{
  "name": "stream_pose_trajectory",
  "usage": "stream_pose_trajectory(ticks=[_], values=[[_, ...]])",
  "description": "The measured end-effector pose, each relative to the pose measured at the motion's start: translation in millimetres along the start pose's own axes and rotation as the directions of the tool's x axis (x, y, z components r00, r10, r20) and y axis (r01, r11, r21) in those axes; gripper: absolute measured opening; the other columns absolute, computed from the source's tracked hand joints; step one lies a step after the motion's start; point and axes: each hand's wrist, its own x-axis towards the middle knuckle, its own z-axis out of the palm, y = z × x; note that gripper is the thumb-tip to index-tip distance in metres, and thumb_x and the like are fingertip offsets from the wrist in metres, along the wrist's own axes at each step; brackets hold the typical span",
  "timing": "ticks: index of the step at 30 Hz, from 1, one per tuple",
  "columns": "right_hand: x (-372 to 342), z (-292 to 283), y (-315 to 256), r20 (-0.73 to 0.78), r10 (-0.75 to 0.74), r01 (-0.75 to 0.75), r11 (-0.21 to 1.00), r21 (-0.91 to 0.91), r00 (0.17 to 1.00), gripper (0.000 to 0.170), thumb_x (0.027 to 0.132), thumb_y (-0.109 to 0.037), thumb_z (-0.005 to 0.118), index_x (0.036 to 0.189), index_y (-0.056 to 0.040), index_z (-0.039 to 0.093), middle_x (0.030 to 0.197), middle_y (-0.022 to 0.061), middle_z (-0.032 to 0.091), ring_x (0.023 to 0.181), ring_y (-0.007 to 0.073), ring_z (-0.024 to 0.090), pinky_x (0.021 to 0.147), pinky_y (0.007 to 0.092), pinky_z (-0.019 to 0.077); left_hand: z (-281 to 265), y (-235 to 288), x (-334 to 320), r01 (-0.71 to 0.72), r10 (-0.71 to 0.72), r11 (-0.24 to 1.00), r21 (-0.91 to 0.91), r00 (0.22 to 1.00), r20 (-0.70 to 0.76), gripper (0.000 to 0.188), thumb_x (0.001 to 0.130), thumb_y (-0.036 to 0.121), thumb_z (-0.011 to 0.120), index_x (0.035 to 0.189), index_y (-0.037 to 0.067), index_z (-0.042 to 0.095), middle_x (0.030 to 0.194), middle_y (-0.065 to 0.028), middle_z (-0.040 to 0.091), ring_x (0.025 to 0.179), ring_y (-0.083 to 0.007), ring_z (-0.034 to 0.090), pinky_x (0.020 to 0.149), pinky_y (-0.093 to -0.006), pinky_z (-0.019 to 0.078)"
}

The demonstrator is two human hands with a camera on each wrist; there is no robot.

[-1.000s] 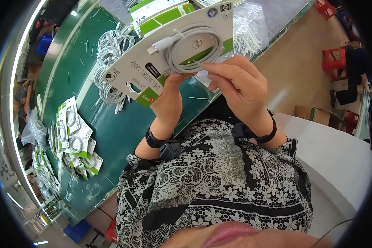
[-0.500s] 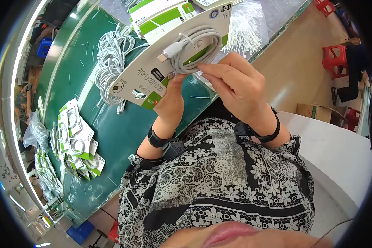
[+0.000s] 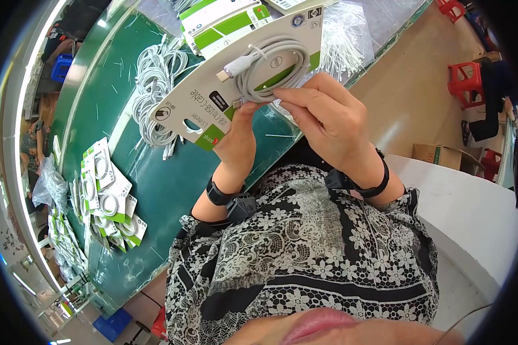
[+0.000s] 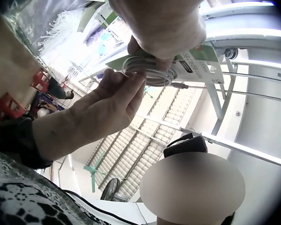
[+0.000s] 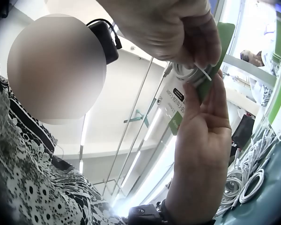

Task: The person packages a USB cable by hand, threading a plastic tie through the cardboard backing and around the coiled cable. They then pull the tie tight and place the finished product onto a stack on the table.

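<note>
My left hand (image 3: 236, 141) grips a white and green cable packaging card (image 3: 198, 92) at its lower edge, thumb on the printed front and fingers behind. Fastened to the card is a coiled grey-white USB-C cable (image 3: 298, 64), one plug (image 3: 229, 71) pointing out to the left. At the coil's lower edge, thumb and forefinger of my right hand (image 3: 335, 118) pinch a thin white tie (image 5: 203, 72); its end sticks out beside the fingers in the right wrist view. The left wrist view shows both hands close together at the coil (image 4: 150, 72).
Bundled loose cables (image 3: 152, 95) lie on the green table (image 3: 172, 190) behind the card. Finished-looking carded cables (image 3: 106, 192) are piled at the left. Stacked cards (image 3: 227, 29) and a bag of white ties (image 3: 345, 43) sit at the back. Red stools (image 3: 465, 83) stand on the floor.
My right fingertips have moved slightly left, closer in against the coil's lower edge. The card has shifted and tilted a little; my left hand keeps its grip on it.
</note>
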Motion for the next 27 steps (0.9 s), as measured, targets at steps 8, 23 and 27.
stream_pose_trajectory(ticks=[8, 23, 27], values=[[2, -1, -4, 0.050, 0.022, -0.022, 1.000, 0.006, 0.999, 0.023, 0.073, 0.007, 0.069, 0.095, 0.0010, 0.068, 0.076, 0.0077, 0.059, 0.063, 0.0168, 0.059, 0.054, 0.0264, 0.0466, -6, -3, -2, -0.028, 0.032, 0.994, 0.105, 0.999, -0.031, 0.027, 0.088, -0.002, 0.060, 0.114, -0.007, 0.055, 0.111, -0.0180, 0.060, 0.098, -0.0274, 0.063, 0.084, -0.0372, 0.0553], [-10, -6, 8, 0.063, 0.110, -0.113, 0.992, 0.059, 0.992, 0.020, 0.079, 0.001, 0.067, 0.098, 0.0019, 0.062, 0.091, 0.0111, 0.062, 0.074, 0.0183, 0.063, 0.063, 0.0266, 0.0487, -19, -1, 1, -0.494, 0.267, 0.683, 0.538, 0.855, 0.445, 0.027, 0.083, 0.001, 0.064, 0.108, -0.006, 0.059, 0.109, -0.0194, 0.060, 0.093, -0.0298, 0.066, 0.076, -0.0388, 0.0581], [-31, -49, 49, 0.014, 0.253, -0.221, 0.816, 0.534, 0.967, 0.035, 0.080, 0.003, 0.065, 0.114, 0.0006, 0.057, 0.097, 0.0089, 0.064, 0.079, 0.0171, 0.063, 0.067, 0.0280, 0.0504, -7, 9, 2, 0.214, -0.217, 0.975, -0.068, 0.975, -0.050, 0.028, 0.092, 0.004, 0.055, 0.119, -0.004, 0.051, 0.112, -0.0157, 0.059, 0.094, -0.0269, 0.065, 0.075, -0.0400, 0.0592]])
